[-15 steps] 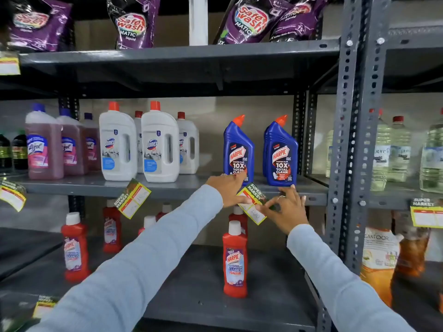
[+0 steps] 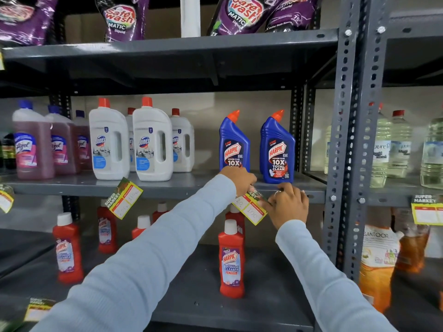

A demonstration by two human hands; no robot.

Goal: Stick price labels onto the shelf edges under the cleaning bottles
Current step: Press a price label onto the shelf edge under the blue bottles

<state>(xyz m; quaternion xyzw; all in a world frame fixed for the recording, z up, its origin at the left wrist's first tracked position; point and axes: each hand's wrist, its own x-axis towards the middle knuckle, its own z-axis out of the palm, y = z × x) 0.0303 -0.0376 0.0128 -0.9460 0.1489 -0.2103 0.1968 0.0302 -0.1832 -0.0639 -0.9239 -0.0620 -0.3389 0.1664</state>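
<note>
Pressing yellow paper price label (image 2: 251, 208) onto grey metal shelf edge (image 2: 167, 191), 6 o'clock of blue Harpic bottles (image 2: 235, 142); both grips pinching label, now lower, tilted; not yet stuck flat.

Blue Harpic bottles (image 2: 278, 149), orange caps; yellow-red price label (image 2: 251, 210); grey shelf (image 2: 167, 185)

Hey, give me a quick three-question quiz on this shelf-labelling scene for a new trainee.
1. True or false: the price label being fixed sits under the blue Harpic bottles.
2. How many hands touch that label? A) none B) one C) two
3. What colour are the caps on the white Domex bottles?

Key: 1 true. 2 C: left hand and right hand. 3 red.
</note>
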